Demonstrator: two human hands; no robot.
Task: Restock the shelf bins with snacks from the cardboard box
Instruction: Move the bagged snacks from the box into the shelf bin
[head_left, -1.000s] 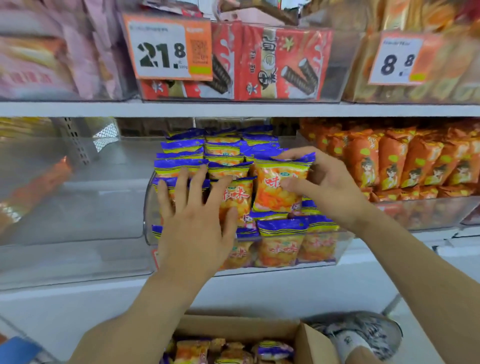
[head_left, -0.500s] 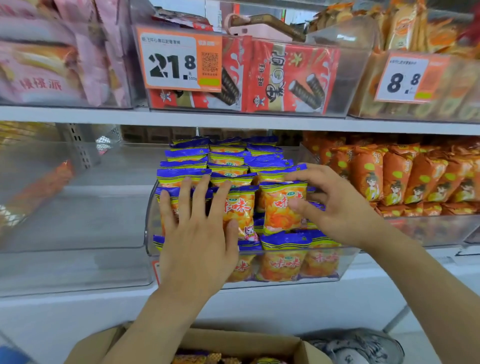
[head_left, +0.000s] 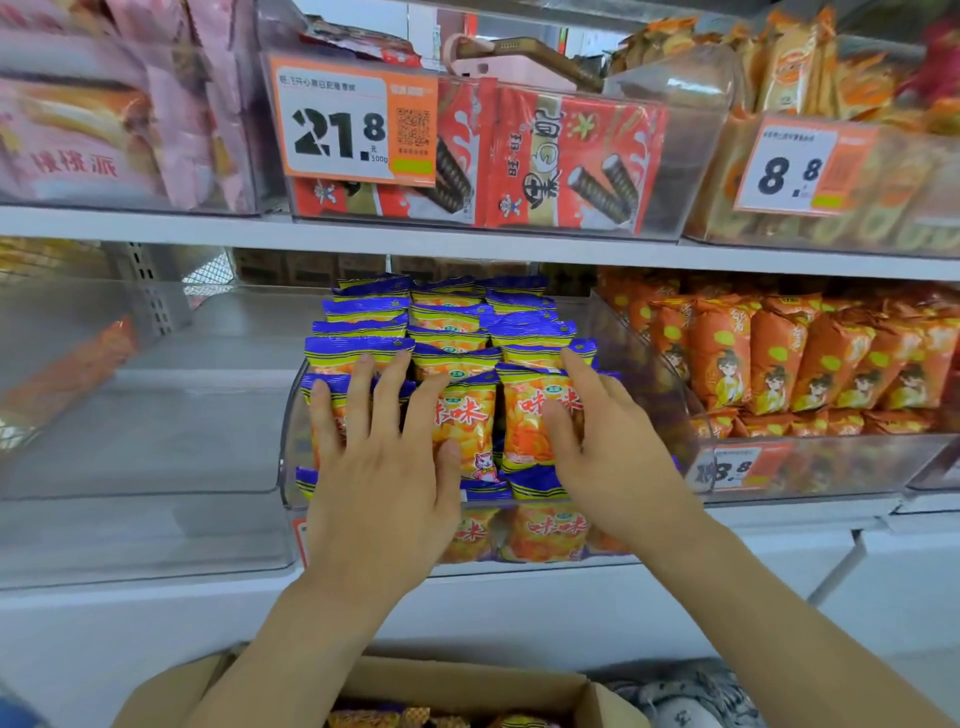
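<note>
Pressing flat against the front row of snack packets (head_left: 462, 421), the left hand (head_left: 382, 478) is spreading its straight fingers over the bags and gripping nothing. Just right of it, the right hand (head_left: 613, 452) is lying on a neighbouring packet, fingers extended along its far side and thumb resting on its face, more a push than a clasp. Those packets are standing upright in tight rows inside the clear bin (head_left: 291, 467): orange bags with blue-and-yellow striped tops, red lettering and a small cartoon cat. Below the bin, the cardboard box (head_left: 597, 696) is sitting open with more packets showing inside. Right of the bin, orange bags (head_left: 779, 358) are filling the next one.
</note>
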